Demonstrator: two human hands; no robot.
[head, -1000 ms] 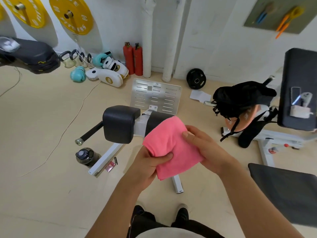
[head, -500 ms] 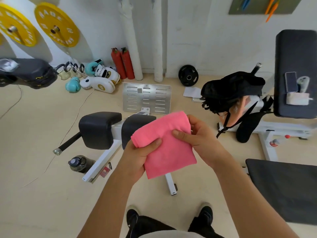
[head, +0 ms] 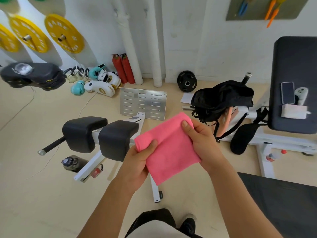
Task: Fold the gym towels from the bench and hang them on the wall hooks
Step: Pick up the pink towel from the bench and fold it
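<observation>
The pink towel (head: 169, 148) was held in the air between both hands, folded down to a compact, roughly square pad, with its lower corner hanging free below the palms. I judged the folding step to be at or near its end for this piece; the hanging step had not begun.

The left hand (head: 139, 162) gripped the towel's near-left edge, thumb laid across the top face and the remaining fingers curled out of sight beneath. The right hand (head: 202, 138) clamped the far-right edge, thumb pressed on the upper corner and fingers wrapped behind the cloth. The two hands were set close together, separated only by the width of the folded pad, and both forearms extended forward and upward from the lower edge of the view.

Beyond the hands, two small wall hooks (head: 145, 11) were fixed high on the white wall, between the white pipes (head: 132, 48). I judged that the next move called for carrying the pad forward to that wall, keeping the layers pinched so the fold did not open, then draping it over one hook.

Below and left of the hands stood a machine with two black pads (head: 101, 133). To the right of the hands lay a black bench (head: 293, 85) carrying a phone (head: 288, 92) and a small white cloth (head: 294, 111).
</observation>
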